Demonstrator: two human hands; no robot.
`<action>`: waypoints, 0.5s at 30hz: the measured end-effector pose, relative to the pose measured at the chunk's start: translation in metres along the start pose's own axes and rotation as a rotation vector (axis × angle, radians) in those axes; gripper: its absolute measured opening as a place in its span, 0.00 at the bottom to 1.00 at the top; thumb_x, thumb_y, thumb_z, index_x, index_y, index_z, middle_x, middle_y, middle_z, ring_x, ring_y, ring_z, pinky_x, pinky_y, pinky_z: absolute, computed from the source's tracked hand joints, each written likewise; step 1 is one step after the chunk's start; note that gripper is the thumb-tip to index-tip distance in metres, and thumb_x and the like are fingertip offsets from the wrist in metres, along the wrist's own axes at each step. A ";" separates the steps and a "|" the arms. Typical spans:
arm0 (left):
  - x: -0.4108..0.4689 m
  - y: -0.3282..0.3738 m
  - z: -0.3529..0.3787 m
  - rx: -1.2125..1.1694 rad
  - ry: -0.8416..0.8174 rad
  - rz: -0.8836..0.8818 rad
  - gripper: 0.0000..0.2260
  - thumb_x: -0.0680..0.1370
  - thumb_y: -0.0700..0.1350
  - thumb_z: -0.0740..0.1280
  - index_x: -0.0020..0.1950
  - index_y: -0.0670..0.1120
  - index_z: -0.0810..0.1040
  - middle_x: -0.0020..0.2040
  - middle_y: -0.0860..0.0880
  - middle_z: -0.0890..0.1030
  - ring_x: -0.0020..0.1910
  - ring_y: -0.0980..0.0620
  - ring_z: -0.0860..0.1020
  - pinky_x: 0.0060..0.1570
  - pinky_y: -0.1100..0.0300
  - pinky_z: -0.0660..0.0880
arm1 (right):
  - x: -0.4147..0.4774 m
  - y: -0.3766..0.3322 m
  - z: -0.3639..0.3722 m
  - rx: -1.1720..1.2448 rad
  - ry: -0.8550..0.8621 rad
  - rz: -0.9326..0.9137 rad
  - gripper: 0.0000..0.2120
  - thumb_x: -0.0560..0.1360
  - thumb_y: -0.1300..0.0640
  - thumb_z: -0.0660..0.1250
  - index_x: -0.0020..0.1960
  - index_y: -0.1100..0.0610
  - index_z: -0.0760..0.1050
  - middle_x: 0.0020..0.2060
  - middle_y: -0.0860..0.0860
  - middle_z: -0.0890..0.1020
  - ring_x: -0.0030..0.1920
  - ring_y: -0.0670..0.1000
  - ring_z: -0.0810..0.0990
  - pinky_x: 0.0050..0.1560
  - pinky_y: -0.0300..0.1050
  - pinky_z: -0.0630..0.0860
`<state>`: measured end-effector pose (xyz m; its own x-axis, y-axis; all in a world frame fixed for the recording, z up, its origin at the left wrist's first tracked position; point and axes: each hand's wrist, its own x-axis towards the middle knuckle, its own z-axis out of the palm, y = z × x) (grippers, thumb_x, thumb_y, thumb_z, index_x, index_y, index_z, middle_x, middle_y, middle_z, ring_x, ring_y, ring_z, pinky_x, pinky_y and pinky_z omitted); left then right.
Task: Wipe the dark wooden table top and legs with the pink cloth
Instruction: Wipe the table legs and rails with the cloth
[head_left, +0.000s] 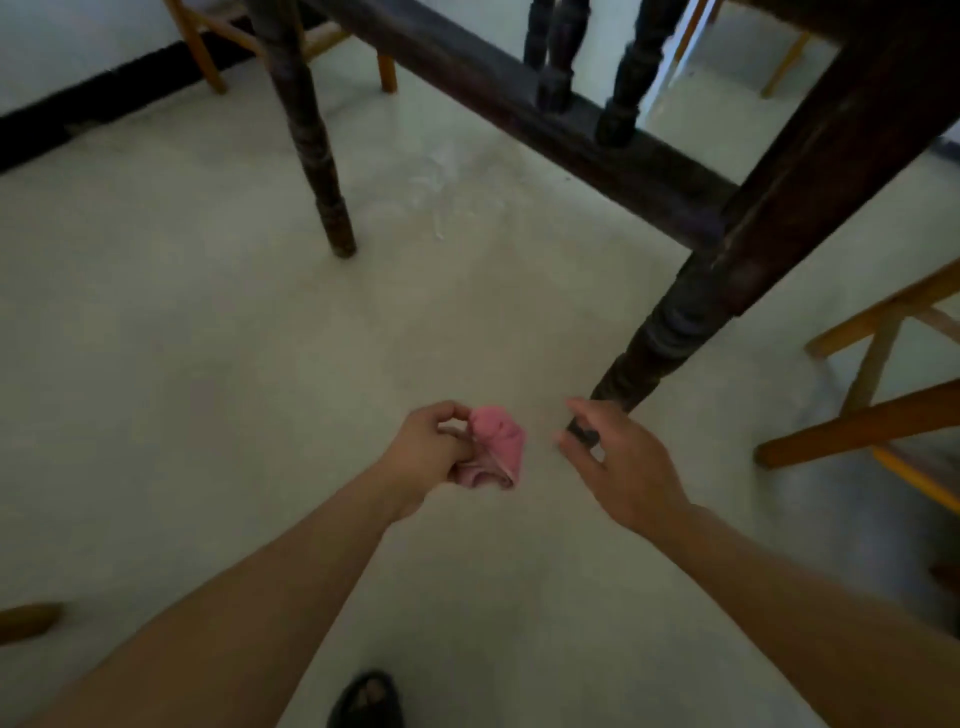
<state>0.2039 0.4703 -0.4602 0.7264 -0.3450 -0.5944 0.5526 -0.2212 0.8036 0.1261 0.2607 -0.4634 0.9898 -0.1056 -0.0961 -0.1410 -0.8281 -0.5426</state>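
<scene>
Wooden chair (857, 427) right, second chair (200, 52) far left, black sandal (366, 701) on floor (156, 364)

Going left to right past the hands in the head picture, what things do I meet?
Left hand, pink cloth, right hand at the foot of the dark table leg, light wooden chair frame.
</scene>
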 end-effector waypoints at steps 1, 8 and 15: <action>-0.019 0.019 -0.005 -0.040 -0.005 -0.004 0.15 0.72 0.22 0.58 0.44 0.41 0.76 0.35 0.40 0.77 0.27 0.49 0.77 0.26 0.61 0.75 | -0.003 -0.027 -0.014 0.099 -0.003 -0.003 0.27 0.77 0.40 0.61 0.69 0.55 0.73 0.59 0.51 0.80 0.53 0.50 0.80 0.54 0.50 0.78; -0.156 0.189 -0.049 -0.074 -0.036 -0.002 0.15 0.72 0.24 0.61 0.48 0.42 0.78 0.38 0.41 0.79 0.29 0.51 0.78 0.25 0.63 0.73 | 0.002 -0.216 -0.144 0.280 -0.030 -0.038 0.20 0.73 0.37 0.63 0.52 0.51 0.79 0.38 0.43 0.83 0.39 0.42 0.81 0.39 0.42 0.77; -0.256 0.338 -0.159 0.229 0.250 0.074 0.16 0.77 0.34 0.61 0.63 0.46 0.74 0.42 0.43 0.79 0.37 0.47 0.78 0.31 0.61 0.73 | 0.060 -0.370 -0.283 0.136 -0.033 -0.028 0.08 0.78 0.52 0.66 0.55 0.55 0.77 0.43 0.45 0.80 0.44 0.43 0.81 0.51 0.41 0.79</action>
<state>0.2698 0.6293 -0.0408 0.8545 -0.1398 -0.5002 0.4088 -0.4130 0.8138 0.2442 0.4051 -0.0325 0.9924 -0.0635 -0.1051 -0.1171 -0.7478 -0.6535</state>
